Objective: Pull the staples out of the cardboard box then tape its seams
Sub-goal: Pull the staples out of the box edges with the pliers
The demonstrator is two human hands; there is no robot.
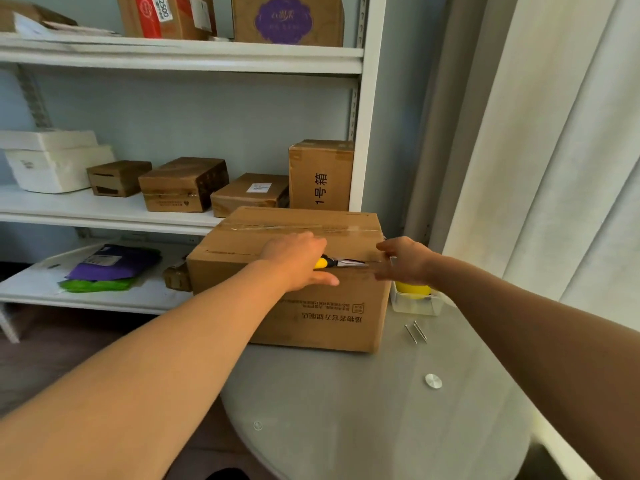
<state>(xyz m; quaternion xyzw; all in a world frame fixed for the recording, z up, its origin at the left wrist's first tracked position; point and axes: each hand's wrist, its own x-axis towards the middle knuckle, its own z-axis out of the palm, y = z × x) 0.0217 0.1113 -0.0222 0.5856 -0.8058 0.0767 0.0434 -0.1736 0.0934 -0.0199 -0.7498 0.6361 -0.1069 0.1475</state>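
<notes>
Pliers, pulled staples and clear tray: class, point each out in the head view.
pliers (341, 262), head view, on the metal nose
pulled staples (415, 332), head view, on the loose pair on the table
clear tray (415, 304), head view, on its front wall

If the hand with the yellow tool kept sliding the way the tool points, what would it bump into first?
Probably the right hand. The pliers in the left hand point along the cardboard box top toward it, though depth is unclear.

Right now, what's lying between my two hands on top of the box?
In the head view, the metal jaws of yellow-handled pliers lie along the cardboard box seam, between the left hand gripping them and the right hand.
</notes>
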